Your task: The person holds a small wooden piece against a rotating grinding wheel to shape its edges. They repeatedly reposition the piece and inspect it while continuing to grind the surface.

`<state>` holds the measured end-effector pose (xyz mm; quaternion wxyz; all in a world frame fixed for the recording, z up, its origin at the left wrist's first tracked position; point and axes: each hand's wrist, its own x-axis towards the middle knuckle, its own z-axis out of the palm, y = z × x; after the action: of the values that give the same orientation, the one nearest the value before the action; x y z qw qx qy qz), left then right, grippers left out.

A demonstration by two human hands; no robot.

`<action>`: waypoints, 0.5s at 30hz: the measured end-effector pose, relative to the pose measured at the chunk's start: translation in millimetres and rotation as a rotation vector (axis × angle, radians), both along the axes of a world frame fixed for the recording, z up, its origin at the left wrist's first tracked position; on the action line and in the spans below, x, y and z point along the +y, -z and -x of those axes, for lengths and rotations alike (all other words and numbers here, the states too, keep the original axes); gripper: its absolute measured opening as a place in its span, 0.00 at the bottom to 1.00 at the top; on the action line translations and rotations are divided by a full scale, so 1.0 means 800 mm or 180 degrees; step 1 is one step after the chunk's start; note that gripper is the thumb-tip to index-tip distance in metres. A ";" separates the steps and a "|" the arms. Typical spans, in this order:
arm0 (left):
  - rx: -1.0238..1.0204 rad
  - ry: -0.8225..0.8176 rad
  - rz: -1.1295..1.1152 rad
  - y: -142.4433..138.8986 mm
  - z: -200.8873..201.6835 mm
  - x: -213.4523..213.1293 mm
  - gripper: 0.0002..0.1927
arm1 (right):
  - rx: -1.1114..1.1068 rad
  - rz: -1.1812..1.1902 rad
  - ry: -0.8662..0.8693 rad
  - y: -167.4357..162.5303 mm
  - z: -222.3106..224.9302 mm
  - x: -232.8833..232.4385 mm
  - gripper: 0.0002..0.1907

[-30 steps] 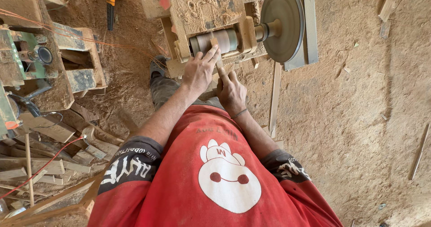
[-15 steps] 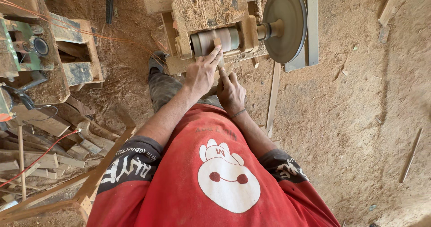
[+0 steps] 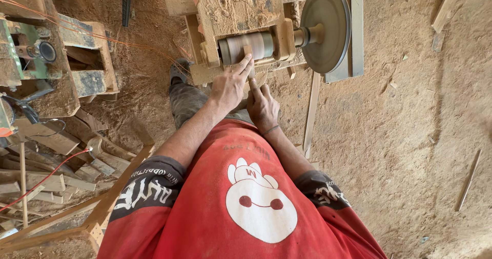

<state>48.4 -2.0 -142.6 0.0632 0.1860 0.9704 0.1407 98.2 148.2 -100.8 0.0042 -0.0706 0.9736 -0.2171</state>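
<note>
Bright, even daylight; sharp focus

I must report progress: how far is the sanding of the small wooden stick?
Done: cannot tell; the thin wooden stick is mostly hidden. In hand: left hand and right hand press its tip against the grey sanding drum. Left: not visible; no finished pieces seen.

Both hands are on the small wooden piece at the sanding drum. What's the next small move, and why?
Probably ease the wooden piece sideways along the sanding drum, keeping light pressure. The left hand presses its top against the drum while the right hand steadies the lower end, so contact sits on one narrow band.
</note>
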 end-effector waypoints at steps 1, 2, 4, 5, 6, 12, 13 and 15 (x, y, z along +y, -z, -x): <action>0.0001 0.0011 0.0036 0.001 0.000 0.000 0.40 | -0.0016 -0.0013 0.0011 0.002 0.000 0.000 0.21; -0.0005 0.0027 0.0071 0.001 -0.001 0.000 0.41 | 0.0008 0.0015 0.0015 0.003 -0.001 0.000 0.21; 0.0009 0.0048 0.0083 0.001 -0.001 0.000 0.40 | 0.0059 0.0074 0.0015 0.007 -0.002 0.001 0.21; 0.0035 0.0056 0.0091 0.000 0.000 -0.001 0.40 | 0.0097 0.0083 0.0013 0.009 -0.001 0.002 0.21; 0.0048 0.0068 0.0130 -0.001 0.001 0.000 0.40 | 0.0136 0.0091 0.0012 0.012 -0.001 0.002 0.22; 0.0134 0.0083 0.0246 -0.006 0.001 0.002 0.42 | 0.0226 0.0163 -0.0013 0.030 0.002 0.002 0.22; 0.0161 0.0063 0.0208 -0.006 0.000 0.002 0.43 | 0.0251 0.0183 -0.0015 0.034 0.002 0.002 0.22; 0.0190 0.0047 0.0203 -0.004 0.000 0.002 0.44 | 0.0238 0.0160 -0.0038 0.041 0.003 0.004 0.24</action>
<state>48.5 -0.3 -139.1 0.0412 0.1952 0.9744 0.1035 95.5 151.1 -133.5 -0.0327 -0.0846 0.9668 -0.2387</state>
